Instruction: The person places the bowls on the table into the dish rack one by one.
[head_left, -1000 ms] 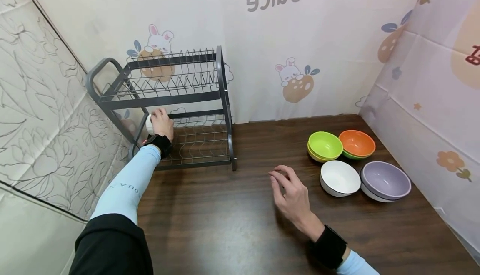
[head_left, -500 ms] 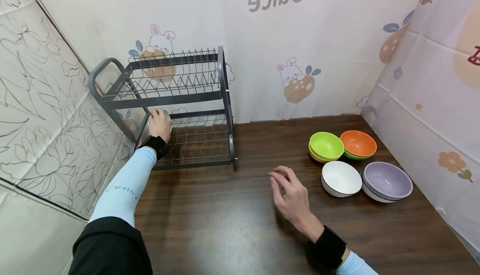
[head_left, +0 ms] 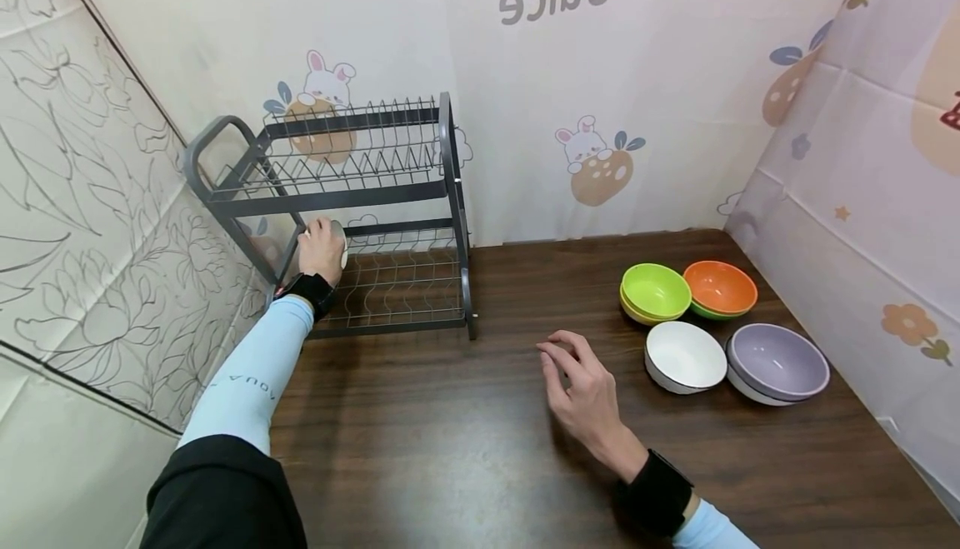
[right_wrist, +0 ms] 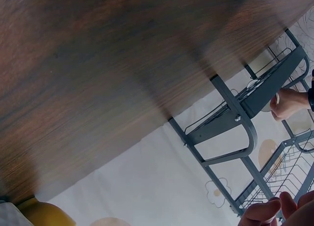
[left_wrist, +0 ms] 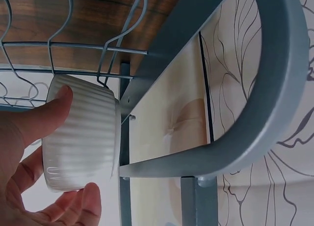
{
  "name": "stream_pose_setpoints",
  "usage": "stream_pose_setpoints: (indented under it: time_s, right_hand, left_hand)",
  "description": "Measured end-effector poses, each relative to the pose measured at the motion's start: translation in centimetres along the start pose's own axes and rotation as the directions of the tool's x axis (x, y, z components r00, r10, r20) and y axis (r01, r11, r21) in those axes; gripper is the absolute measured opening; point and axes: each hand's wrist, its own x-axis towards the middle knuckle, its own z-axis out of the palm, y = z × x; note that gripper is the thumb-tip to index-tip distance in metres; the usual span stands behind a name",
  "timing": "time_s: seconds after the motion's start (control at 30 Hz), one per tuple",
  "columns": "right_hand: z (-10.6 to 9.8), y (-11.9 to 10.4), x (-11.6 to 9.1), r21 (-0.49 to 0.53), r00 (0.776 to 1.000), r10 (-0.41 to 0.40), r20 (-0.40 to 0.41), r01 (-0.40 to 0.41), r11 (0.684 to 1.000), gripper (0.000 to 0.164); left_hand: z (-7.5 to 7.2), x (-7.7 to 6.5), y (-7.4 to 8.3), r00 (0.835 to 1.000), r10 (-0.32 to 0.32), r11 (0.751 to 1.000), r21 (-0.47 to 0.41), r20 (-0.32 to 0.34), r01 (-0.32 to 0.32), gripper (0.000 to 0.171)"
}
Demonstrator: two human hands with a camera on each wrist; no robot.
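Observation:
My left hand (head_left: 321, 251) reaches into the lower tier of a grey two-tier dish rack (head_left: 330, 192), near its left end. It holds a white ribbed ramekin (left_wrist: 83, 132), thumb on one side and fingertips on the other. In the left wrist view the ramekin is tilted on its side, close against the rack's wires; whether it rests on them I cannot tell. In the head view only a sliver of it shows, right of the fingers. My right hand (head_left: 585, 395) stays at the middle right of the table, fingers loosely curled around nothing.
To the right on the dark wooden table (head_left: 450, 449) sit a lime green bowl (head_left: 656, 289) on a yellow one, an orange bowl (head_left: 720, 286) on a green one, a white bowl (head_left: 686, 356) and a purple bowl (head_left: 778, 361) on a white one. Patterned cloth walls enclose the table.
The ramekin showed left of my left hand's fingers a second ago; now its edge shows on their right, as the hand has turned it. My right hand has stayed in place.

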Motion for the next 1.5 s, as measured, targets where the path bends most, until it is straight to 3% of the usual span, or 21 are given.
stream_pose_setpoints:
  time_s: [0.4, 0.53, 0.67, 0.77, 0.83, 0.93, 1.1, 1.3, 1.5]
  right_hand:
    - [0.5, 0.2, 0.3, 0.015, 1.000, -0.011, -0.003, 0.011, 1.000, 0.018]
    - [0.5, 0.2, 0.5, 0.015, 1.000, -0.009, -0.001, 0.009, 1.000, 0.018]
    - [0.4, 0.1, 0.5, 0.003, 1.000, 0.012, 0.027, -0.012, 1.000, 0.018]
    - [0.3, 0.0, 0.6, -0.001, 0.999, 0.020, 0.040, -0.020, 1.000, 0.018]
    - [0.4, 0.1, 0.7, -0.001, 0.999, 0.015, 0.037, -0.015, 1.000, 0.018]
    - [0.5, 0.1, 0.9, 0.000, 0.999, 0.007, 0.036, -0.007, 1.000, 0.018]
    - [0.9, -0.1, 1.2, 0.015, 0.999, -0.007, 0.054, 0.006, 1.000, 0.017]
    - [1.5, -0.6, 1.0, 0.030, 0.997, 0.004, 0.076, -0.006, 1.000, 0.015]
    - [1.8, -1.0, 0.5, 0.025, 0.997, 0.013, 0.081, -0.015, 1.000, 0.013]
  left_hand:
    - [-1.1, -0.1, -0.7, 0.999, -0.012, 1.000, 0.005, 0.049, 0.012, 0.025]
    - [-1.9, 0.1, -0.7, 0.997, -0.027, 0.998, -0.059, 0.074, 0.031, 0.031]
    - [-3.5, -0.5, 0.3, 0.993, -0.099, 0.975, -0.195, 0.064, 0.110, 0.045]
    - [-5.4, -2.2, 1.7, 0.983, -0.180, 0.930, -0.321, 0.034, 0.182, 0.044]
    - [-6.8, -3.9, 2.9, 0.977, -0.211, 0.898, -0.395, 0.004, 0.195, 0.038]
    - [-8.9, -7.2, 5.4, 0.977, -0.209, 0.860, -0.483, -0.038, 0.165, 0.031]
    - [-11.3, -12.5, 10.5, 0.983, -0.165, 0.825, -0.556, -0.076, 0.096, 0.025]
    - [-11.5, -16.6, 15.8, 0.989, -0.117, 0.796, -0.604, -0.093, 0.037, 0.016]
    - [-10.1, -18.4, 18.5, 0.990, -0.075, 0.784, -0.621, -0.117, -0.014, 0.016]
